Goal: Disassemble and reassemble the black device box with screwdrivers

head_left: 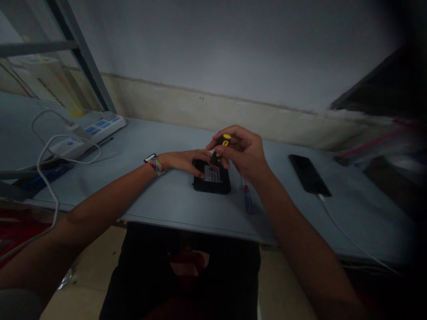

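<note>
A small black device (216, 184) with a printed label on its upper face lies flat on the grey-blue desk (160, 195). My left hand (187, 161) rests on its left side, fingers stretched out and pressing on it. In my right hand (245, 153) is a screwdriver (222, 146) with a black and yellow handle, held upright over the device between thumb and fingers. Its tip is hidden by fingers and shadow, so I cannot tell whether it touches. A second screwdriver (248, 201) with a clear blue handle and red collar lies just right of the device.
On the right lies a black phone (309, 174) with a white cable (347, 233) plugged in. A white power strip (90, 134) with looping cables stands at the left, near a metal frame (90, 66) and a plastic cup (62, 84). Behind the desk rises a wall (216, 53).
</note>
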`<state>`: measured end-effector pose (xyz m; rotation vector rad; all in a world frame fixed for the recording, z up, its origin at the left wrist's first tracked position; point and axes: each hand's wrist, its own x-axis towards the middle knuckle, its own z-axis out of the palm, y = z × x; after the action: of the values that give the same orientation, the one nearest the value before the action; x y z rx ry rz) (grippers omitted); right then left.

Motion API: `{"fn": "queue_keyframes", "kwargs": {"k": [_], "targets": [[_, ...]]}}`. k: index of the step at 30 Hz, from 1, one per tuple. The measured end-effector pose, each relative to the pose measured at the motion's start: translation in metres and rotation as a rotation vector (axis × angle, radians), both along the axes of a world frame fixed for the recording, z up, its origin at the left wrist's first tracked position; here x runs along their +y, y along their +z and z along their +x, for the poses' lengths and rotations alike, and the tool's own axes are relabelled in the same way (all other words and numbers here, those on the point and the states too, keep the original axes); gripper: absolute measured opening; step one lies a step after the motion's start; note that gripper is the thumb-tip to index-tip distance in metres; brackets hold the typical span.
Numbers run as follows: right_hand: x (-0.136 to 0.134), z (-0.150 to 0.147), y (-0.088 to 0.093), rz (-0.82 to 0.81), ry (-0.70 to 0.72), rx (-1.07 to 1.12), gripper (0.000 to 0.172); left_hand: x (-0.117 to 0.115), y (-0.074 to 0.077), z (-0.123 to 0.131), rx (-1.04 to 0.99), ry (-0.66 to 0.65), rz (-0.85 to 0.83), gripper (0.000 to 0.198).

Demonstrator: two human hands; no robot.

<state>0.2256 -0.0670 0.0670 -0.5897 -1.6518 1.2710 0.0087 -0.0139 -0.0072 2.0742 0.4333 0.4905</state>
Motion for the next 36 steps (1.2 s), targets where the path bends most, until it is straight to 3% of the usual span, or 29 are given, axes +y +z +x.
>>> {"fn": "queue_keyframes", "kwargs": {"k": [5, 9, 11, 16, 24, 30, 36], "targets": [[0.025, 0.013, -0.009, -0.02, -0.328, 0.076, 0.038, -0.005, 0.011, -0.002, 0.044, -0.015, 0.053, 0.042], [0.048, 0.027, -0.033, -0.057, -0.511, -0.111, 0.038, -0.008, 0.015, -0.004, 0.083, -0.024, 0.073, 0.044], [0.059, 0.034, -0.046, -0.019, -0.606, -0.327, 0.038, -0.008, 0.016, -0.006, 0.093, -0.022, 0.083, 0.044], [0.074, 0.043, -0.067, 0.027, -0.681, -0.516, 0.031, -0.006, 0.016, -0.012, 0.135, 0.022, 0.112, 0.047], [0.077, 0.041, -0.074, 0.161, -0.768, -0.717, 0.028, -0.003, 0.014, -0.016, 0.184, 0.089, 0.116, 0.048], [0.083, 0.044, -0.081, 0.159, -0.784, -0.708, 0.027, -0.004, 0.015, -0.018, 0.212, 0.151, 0.097, 0.05], [0.096, 0.049, -0.086, 0.039, -0.773, -0.577, 0.027, -0.005, 0.016, -0.018, 0.195, 0.171, 0.065, 0.05]]}}
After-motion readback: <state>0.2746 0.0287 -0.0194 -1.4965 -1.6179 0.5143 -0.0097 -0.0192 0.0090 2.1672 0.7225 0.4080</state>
